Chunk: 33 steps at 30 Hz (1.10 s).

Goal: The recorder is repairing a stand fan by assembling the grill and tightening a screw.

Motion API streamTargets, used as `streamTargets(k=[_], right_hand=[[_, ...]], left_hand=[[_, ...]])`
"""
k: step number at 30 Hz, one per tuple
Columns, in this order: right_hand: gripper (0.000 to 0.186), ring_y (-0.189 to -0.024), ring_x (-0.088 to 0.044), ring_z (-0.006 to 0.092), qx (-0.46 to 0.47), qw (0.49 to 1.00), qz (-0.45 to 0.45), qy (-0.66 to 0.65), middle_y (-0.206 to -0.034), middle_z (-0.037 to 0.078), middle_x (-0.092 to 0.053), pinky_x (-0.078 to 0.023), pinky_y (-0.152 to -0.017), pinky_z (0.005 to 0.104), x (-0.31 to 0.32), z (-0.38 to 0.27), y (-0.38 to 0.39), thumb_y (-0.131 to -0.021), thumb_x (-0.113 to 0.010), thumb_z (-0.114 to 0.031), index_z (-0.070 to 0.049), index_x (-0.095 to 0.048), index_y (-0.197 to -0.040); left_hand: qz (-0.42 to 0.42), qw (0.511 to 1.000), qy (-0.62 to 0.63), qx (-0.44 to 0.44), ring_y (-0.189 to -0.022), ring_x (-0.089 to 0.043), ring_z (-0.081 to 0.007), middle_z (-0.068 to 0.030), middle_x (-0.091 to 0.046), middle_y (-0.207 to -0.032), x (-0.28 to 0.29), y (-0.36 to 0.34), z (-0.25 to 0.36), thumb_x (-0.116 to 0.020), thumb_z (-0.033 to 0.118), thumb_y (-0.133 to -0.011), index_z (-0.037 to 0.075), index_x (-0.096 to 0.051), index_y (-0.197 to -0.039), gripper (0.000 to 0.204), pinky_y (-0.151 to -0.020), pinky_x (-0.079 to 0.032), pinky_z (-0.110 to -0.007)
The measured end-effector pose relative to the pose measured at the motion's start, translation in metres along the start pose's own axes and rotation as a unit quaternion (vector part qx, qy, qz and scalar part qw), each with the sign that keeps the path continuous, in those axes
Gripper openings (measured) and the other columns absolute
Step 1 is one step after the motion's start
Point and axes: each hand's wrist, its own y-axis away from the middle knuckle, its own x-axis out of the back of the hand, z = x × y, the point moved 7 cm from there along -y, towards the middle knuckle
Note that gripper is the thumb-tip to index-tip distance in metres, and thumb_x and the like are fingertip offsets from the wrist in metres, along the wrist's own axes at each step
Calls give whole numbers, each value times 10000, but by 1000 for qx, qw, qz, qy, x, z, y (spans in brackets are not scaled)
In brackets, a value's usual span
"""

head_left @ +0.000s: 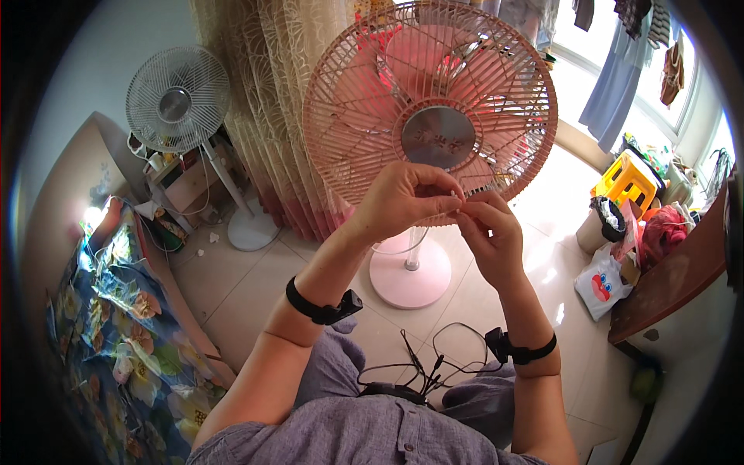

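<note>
Both of my hands are raised in front of a pink pedestal fan [439, 136], with their fingertips meeting just below its round silver hub. The thumb and fingers of my left hand [394, 203] are pinched together. My right hand [494, 237] pinches close beside them. A tiny whitish bit shows between the fingertips, too small to name. The fan's wire guard is close behind the hands; I cannot tell whether they touch it. Below stands the fan's round pink base [411, 273]. Each wrist wears a black strap with a small device.
A white pedestal fan [177, 102] stands at the far left beside a patterned curtain [267, 101]. A bed with a floral cover [128, 341] lies to the left. On the right are a yellow stool [626, 180], a lined bin [601, 225], a white bag [602, 285] and a brown-topped desk [682, 275]. Black cables [422, 372] lie at my lap.
</note>
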Motion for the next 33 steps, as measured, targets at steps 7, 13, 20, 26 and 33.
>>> streamTargets(k=[7, 13, 20, 26, 33], right_hand=[[54, -649, -544, 67, -75, 994, -6, -77, -749, 21, -609, -376, -515, 205, 1, 10, 0, -834, -667, -58, -10, -691, -832], [74, -637, -549, 73, -90, 993, -28, -76, -709, 28, -599, -389, -524, 211, 3, 8, 0, -844, -649, -57, 2, -689, -824], [156, -703, -596, 84, -121, 969, -3, -213, -772, 47, -638, -453, -600, 200, 0, 21, 2, -856, -606, 2, 10, -659, -1003], [414, -681, -592, 164, 137, 988, 49, 57, -834, 76, -635, -481, -609, 249, -2, -13, 7, -654, -758, 63, 2, -649, -1049], [258, -714, -583, 152, 144, 975, 122, -114, -849, 93, -626, -462, -597, 221, 4, -19, 16, -712, -677, 138, 30, -644, -944]], left_hand=[[5, 1000, 0, -3, -771, -642, -99, -73, -677, -836, -2, 0, 0, -692, 30, -831, -46, -680, -923, 120, -678, -541, -216], [-10, 1000, 6, 21, -777, -647, -105, -76, -679, -842, -5, -1, -6, -697, 30, -825, -43, -680, -927, 127, -690, -545, -234], [-7, 999, 50, -9, -805, -637, -92, -50, -682, -856, 5, 2, 1, -683, 46, -838, -18, -681, -925, 108, -723, -524, -222], [-54, 996, 69, 23, -824, -642, -103, -48, -666, -877, 2, 2, -1, -671, 18, -840, -18, -663, -949, 115, -755, -531, -225], [-88, 990, 98, 44, -800, -642, -98, -51, -666, -853, -1, 5, -3, -686, 37, -840, -20, -656, -912, 97, -716, -538, -228]])
